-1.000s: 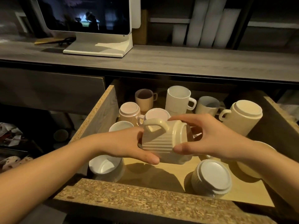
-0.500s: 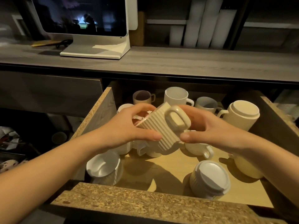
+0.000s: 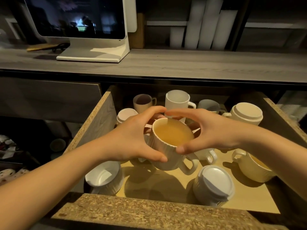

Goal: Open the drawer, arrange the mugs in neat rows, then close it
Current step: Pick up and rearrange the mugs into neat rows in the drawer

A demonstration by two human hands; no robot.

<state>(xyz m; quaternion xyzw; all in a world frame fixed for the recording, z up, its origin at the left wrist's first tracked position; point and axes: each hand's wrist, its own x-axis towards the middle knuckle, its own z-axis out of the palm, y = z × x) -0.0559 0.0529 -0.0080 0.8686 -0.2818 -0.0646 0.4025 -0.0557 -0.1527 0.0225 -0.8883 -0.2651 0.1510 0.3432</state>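
Observation:
The drawer [image 3: 146, 211] stands pulled open under the counter, with several mugs inside. Both hands hold a cream ribbed mug [image 3: 167, 148] above the drawer's middle, its mouth up and tipped toward me, handle at the lower right. My left hand [image 3: 132, 138] wraps its left side; my right hand [image 3: 209, 130] grips the right rim. A tall white mug [image 3: 177, 101], a brown-lined mug [image 3: 142, 102] and a grey mug [image 3: 208, 105] stand upright at the back. Upside-down mugs sit at the left [image 3: 125, 114], back right [image 3: 245, 113] and front right [image 3: 214, 185].
A white mug [image 3: 104, 177] lies tilted in the front left corner, a cream one [image 3: 254, 168] at the right wall. A white monitor [image 3: 83, 27] stands on the grey counter [image 3: 182, 63], with white rolls [image 3: 206, 24] on the shelf behind. Clutter lies on the floor at the left.
Both hands have turned the ribbed mug from lying on its side, handle up, to mouth-up with the handle low at the right. It stays above the drawer's middle.

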